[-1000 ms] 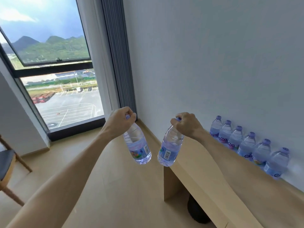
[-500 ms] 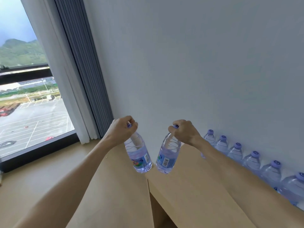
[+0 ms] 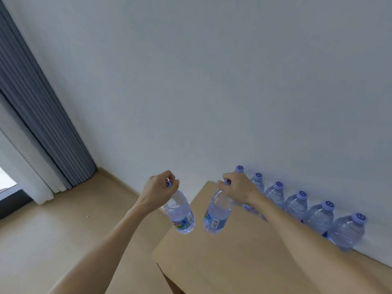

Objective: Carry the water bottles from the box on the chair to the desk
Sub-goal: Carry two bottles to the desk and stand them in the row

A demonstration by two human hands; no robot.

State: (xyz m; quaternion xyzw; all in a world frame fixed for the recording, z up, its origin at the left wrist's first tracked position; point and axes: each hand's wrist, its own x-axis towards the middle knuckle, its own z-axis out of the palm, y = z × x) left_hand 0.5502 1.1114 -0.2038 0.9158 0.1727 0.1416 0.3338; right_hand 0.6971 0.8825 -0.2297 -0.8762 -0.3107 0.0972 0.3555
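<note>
The left hand (image 3: 158, 190) grips a water bottle (image 3: 180, 212) by its neck, the fingers (image 3: 169, 177) curled over the purple cap so that only a sliver of the cap shows between them. The bottle hangs below those fingers, tilted with its base swung toward the right, and its label faces the camera low on the body. It hangs in the air, over the left edge of the desk (image 3: 233, 262) as seen from here.

The right hand (image 3: 238, 188) holds a second water bottle (image 3: 218, 211) the same way, fingers (image 3: 228, 177) closed round the cap and neck. This bottle hangs below and to the left of those fingers, its base tilted toward the left, so the two bases nearly meet between the hands; whether they touch cannot be told. It hangs above the light wooden desk top, not resting on it.

To the right of the right fingers, a row of six water bottles (image 3: 318, 215) stands upright on the desk against the white wall (image 3: 212, 81), one just beside the next, each with a purple cap. The bottle at the row's far end is partly hidden behind the right hand.

To the left of the left fingers lies the light floor (image 3: 63, 219), and beyond it hang a grey curtain (image 3: 31, 113) and a white sheer one (image 3: 21, 162).
</note>
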